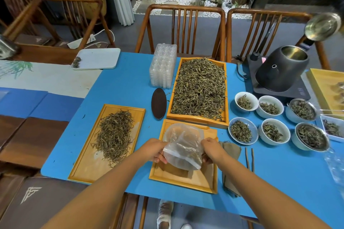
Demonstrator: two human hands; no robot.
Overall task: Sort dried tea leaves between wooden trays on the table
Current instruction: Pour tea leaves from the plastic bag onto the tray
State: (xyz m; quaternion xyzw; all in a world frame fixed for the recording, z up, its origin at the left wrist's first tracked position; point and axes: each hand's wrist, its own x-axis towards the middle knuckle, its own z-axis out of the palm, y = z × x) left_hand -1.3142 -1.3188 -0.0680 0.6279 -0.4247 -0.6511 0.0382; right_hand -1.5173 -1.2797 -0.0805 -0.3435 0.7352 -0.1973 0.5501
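Holding a clear plastic bag [183, 151] between both hands, we keep it above the near wooden tray [183, 177], which sits at the near edge of the blue table mat [130, 80]. Our left hand [155, 149] pinches the bag's left edge with curled fingers, and our right hand [212, 149] grips its right edge the same way. A few dried tea leaves show through the plastic.

To the left lies a second, shallower wooden tray [109, 174] with a long loose pile of tea leaves [115, 135] running down its middle. Farther from us, just beyond the near tray, a deeper tray with handles [197, 120] is filled edge to edge with darker, coarser leaves [200, 87]. A dark oval scoop [158, 103] lies beside its left wall, and a stack of clear plastic containers [162, 67] stands just past that.

On the right, several white bowls [241, 131] hold small portions of leaves, and two of the bowls farther right carry metal strainers [312, 135]. A black kettle [281, 69] sits on its base at the far right. Two thin brown sticks [250, 160] lie side by side near our right forearm, next to a folded brown cloth [230, 148].
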